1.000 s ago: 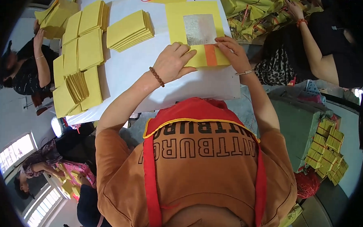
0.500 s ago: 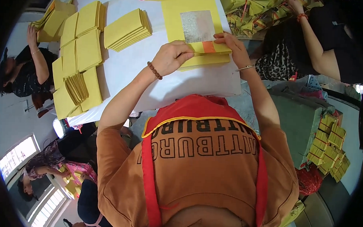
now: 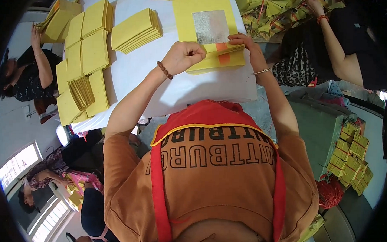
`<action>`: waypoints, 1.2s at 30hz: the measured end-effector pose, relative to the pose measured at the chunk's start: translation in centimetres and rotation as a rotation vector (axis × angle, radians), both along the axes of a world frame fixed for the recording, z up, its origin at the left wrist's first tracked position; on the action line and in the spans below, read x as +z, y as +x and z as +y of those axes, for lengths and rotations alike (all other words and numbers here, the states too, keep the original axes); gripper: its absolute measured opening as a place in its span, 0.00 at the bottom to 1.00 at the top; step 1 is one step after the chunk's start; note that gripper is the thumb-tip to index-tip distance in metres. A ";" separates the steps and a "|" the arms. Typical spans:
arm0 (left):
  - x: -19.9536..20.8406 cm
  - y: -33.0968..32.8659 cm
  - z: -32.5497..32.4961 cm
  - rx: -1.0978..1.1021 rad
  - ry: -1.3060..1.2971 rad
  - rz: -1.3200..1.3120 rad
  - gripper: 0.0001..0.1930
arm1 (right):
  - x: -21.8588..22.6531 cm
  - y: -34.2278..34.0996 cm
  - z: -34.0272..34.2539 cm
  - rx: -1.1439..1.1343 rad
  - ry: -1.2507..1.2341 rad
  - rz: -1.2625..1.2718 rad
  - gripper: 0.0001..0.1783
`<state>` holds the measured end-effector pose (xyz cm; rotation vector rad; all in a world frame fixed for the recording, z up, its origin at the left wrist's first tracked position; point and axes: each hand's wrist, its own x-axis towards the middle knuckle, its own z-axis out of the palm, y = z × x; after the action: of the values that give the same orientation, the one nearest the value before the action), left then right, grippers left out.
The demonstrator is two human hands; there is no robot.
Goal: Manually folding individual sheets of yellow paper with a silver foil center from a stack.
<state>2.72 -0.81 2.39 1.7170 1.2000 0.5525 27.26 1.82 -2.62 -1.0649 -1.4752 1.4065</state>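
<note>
A large yellow paper sheet [image 3: 183,24] with a silvery square [image 3: 209,25] in its middle lies at the table's near right corner. Its near part is creased into a strip standing up, and orange patches [image 3: 224,58] show on both sides of the crease. My left hand [image 3: 181,58] pinches the left end of that strip between thumb and curled fingers. At the strip's right end, my right hand [image 3: 250,49] grips the paper, fingers bent over the far side. More yellow paper [image 3: 212,70] lies beneath the fold.
Stacks of folded yellow paper [image 3: 95,52] fill the table's left side, with another fanned stack [image 3: 136,30] beside them. Co-workers sit left and right; one person's hand [image 3: 35,36] holds yellow paper. Yellow bundles [image 3: 350,156] sit at right by a green box [image 3: 314,133].
The creased strip has tipped up, so its near face with an orange patch now shows. Both hands keep hold of its ends and have shifted only slightly.
</note>
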 end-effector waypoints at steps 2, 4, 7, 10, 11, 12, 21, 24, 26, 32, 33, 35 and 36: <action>-0.1 0.0 0.3 0.002 -0.038 -0.007 0.09 | -0.6 0.2 0.2 0.016 0.040 0.010 0.33; -0.1 0.0 0.4 0.004 -0.075 -0.013 0.09 | -0.8 0.4 0.4 0.028 0.054 0.009 0.33; -0.1 -0.1 0.5 0.003 -0.087 0.000 0.09 | -1.2 0.4 0.2 0.035 0.066 0.033 0.30; -0.7 -0.4 0.8 0.059 -0.057 -0.088 0.10 | -0.9 0.4 0.2 0.047 0.246 -0.082 0.20; -0.5 -0.4 1.0 0.042 -0.104 -0.070 0.10 | -0.8 0.5 0.3 0.061 0.428 -0.225 0.15; -0.2 -0.6 1.1 0.026 -0.150 -0.053 0.11 | -0.9 0.5 0.5 0.062 0.429 -0.224 0.15; -2.5 -4.0 1.3 -0.161 0.724 0.359 0.20 | -2.8 1.0 2.0 0.070 0.176 -0.044 0.14; -3.2 -3.5 1.1 -0.066 0.817 0.337 0.20 | -2.2 1.1 2.6 0.127 0.560 -0.254 0.17; -2.2 -3.4 0.9 -0.080 0.919 0.387 0.19 | -0.8 0.4 2.4 -0.101 0.710 -0.467 0.17; -0.1 -3.4 -3.0 -0.216 0.933 0.441 0.20 | 3.2 2.1 0.0 0.275 0.979 -0.776 0.14; -0.2 -3.3 -3.5 -0.211 0.882 0.393 0.19 | 3.3 2.4 -0.4 0.281 0.980 -0.778 0.14; -1.0 -3.1 -4.3 -0.097 0.783 0.266 0.15 | 3.1 2.7 -1.0 0.448 0.704 -0.579 0.14; -1.3 -2.9 -4.5 0.008 0.684 0.141 0.13 | 2.8 2.6 -1.0 0.456 0.706 -0.578 0.14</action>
<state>-0.20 -5.34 1.10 2.3530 1.1905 0.9351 29.82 0.85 0.18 -0.7134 -2.5083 0.7257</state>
